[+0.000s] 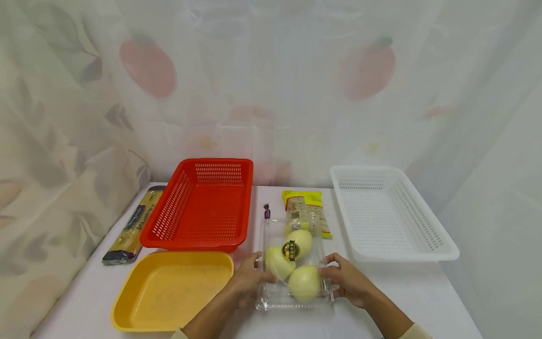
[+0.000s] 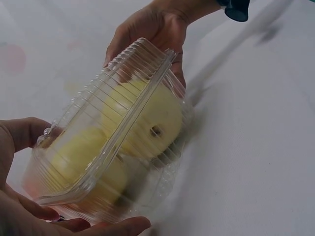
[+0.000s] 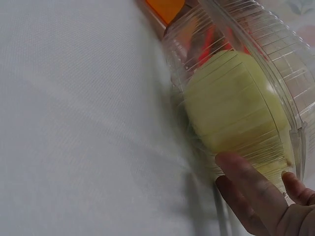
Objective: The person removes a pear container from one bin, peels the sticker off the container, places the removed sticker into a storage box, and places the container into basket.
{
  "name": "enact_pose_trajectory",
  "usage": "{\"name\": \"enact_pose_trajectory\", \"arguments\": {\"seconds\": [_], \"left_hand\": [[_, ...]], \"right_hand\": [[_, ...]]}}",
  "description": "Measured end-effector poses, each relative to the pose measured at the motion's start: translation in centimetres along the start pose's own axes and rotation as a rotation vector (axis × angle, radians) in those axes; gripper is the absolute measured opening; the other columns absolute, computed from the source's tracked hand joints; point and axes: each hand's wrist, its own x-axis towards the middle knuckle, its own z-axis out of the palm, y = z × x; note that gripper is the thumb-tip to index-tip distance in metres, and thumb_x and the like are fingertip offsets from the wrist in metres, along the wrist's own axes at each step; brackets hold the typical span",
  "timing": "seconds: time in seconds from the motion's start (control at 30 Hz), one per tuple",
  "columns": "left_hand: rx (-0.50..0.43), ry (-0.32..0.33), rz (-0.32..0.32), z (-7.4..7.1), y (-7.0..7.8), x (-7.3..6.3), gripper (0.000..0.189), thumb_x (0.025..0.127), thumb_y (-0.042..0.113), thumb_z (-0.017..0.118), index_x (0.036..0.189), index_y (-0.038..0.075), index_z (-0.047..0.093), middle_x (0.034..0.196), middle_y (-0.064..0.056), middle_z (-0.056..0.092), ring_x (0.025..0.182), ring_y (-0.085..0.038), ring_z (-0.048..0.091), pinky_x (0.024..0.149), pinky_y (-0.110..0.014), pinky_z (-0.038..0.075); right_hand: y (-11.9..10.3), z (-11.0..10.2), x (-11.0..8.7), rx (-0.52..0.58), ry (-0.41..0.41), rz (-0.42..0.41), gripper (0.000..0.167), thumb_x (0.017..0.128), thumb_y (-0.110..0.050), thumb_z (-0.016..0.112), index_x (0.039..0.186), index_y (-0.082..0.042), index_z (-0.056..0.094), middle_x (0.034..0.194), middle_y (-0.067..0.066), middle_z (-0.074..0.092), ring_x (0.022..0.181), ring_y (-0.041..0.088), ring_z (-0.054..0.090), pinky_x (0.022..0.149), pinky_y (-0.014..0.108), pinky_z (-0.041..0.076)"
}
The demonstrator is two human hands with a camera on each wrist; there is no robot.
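Between my two hands is a clear plastic clamshell box (image 1: 271,296), its lid closed, with several pale yellow-green round fruits (image 1: 305,282) inside. A dark round sticker (image 1: 291,251) marks the lid. My left hand (image 1: 247,281) grips the box's left side, with thumb above and fingers lower in the left wrist view. On the opposite side my right hand (image 1: 349,281) holds the box, its fingers (image 3: 251,189) against the clear wall. One fruit (image 2: 142,118) shows a dark brown end through the plastic. The box overlaps the lower part of a yellow packet (image 1: 315,198) behind it.
A red basket (image 1: 250,188) stands back left, with a yellow tray (image 1: 120,301) in front of it. Along the left edge lies a spaghetti packet (image 1: 133,226). At right is a white basket (image 1: 449,252). A small purple wrapped candy (image 1: 267,212) lies behind the box.
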Motion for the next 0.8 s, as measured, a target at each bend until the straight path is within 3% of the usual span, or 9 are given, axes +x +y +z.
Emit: {"name": "enact_pose_trajectory", "arguments": {"seconds": [0.23,0.43,0.63,0.8], "left_hand": [[0.028,0.009,0.007,-0.1,-0.3,0.2,0.078,0.072,-0.001,0.075,0.142,-0.004,0.038,0.129,-0.024,0.049,0.108,-0.035,0.051,0.091,-0.051,0.046],[0.033,0.029,-0.007,-0.1,-0.4,0.1,0.083,0.072,0.0,0.075,0.144,-0.006,0.033,0.13,-0.026,0.047,0.11,-0.037,0.049,0.093,-0.053,0.044],[0.028,0.03,-0.01,0.0,-0.4,0.0,0.083,0.072,0.0,0.076,0.144,-0.006,0.033,0.129,-0.026,0.047,0.109,-0.037,0.05,0.091,-0.052,0.046],[0.037,0.029,-0.013,0.0,-0.4,-0.1,0.085,0.072,0.0,0.076,0.144,-0.007,0.032,0.129,-0.026,0.047,0.108,-0.037,0.05,0.09,-0.052,0.047]], "right_hand": [[0.3,0.0,0.1,0.002,0.023,-0.003,0.052,0.091,-0.029,0.067,0.121,-0.002,0.034,0.109,0.016,0.05,0.079,0.02,0.047,0.054,0.029,0.044],[-0.2,-0.1,-0.6,0.039,0.044,-0.024,0.055,0.094,-0.03,0.063,0.129,0.002,0.034,0.117,0.021,0.05,0.093,0.029,0.061,0.067,0.045,0.056],[-2.0,-0.8,-1.8,-0.001,0.134,-0.067,0.062,0.094,-0.028,0.063,0.135,0.004,0.03,0.128,0.028,0.047,0.106,0.036,0.057,0.076,0.05,0.054],[-3.5,-0.8,-3.0,-0.054,0.186,-0.123,0.059,0.091,-0.025,0.067,0.131,0.002,0.034,0.123,0.026,0.051,0.107,0.038,0.053,0.081,0.048,0.053]]}}
